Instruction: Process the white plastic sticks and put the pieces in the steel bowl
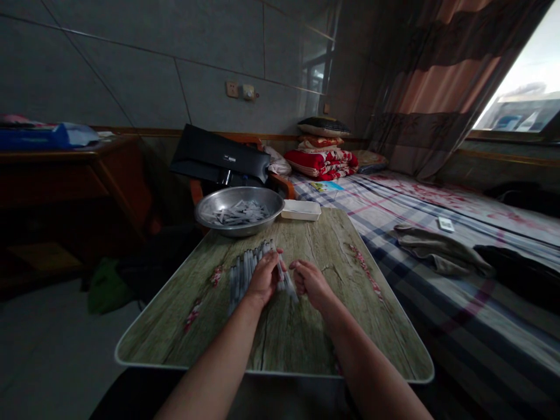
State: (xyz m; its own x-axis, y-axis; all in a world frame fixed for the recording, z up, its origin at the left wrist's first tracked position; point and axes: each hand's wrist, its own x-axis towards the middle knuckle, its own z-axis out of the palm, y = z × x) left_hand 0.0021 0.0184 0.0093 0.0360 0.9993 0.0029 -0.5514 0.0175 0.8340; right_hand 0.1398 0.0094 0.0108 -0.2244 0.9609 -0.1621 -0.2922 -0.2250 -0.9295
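Note:
Over the middle of the small wood-patterned table (306, 344), my left hand (265, 280) is closed around a few slim, clear-and-grey plastic sticks that fan out below it, blurred. They look like pen barrels, though their exact kind is too small to tell. A row of similar sticks (240, 271) lies side by side on the tabletop, just left of that hand. My right hand (310, 283) is beside the fanned ends, fingers curled in; what they hold, if anything, is hidden.
A metal basin (205, 224) with many loose sticks stands at the table's far left edge. Beside it is a white plastic tray (301, 214). Behind them a black case (219, 154) rests on a wooden chair. A bed with plaid sheet (371, 216) borders the right side.

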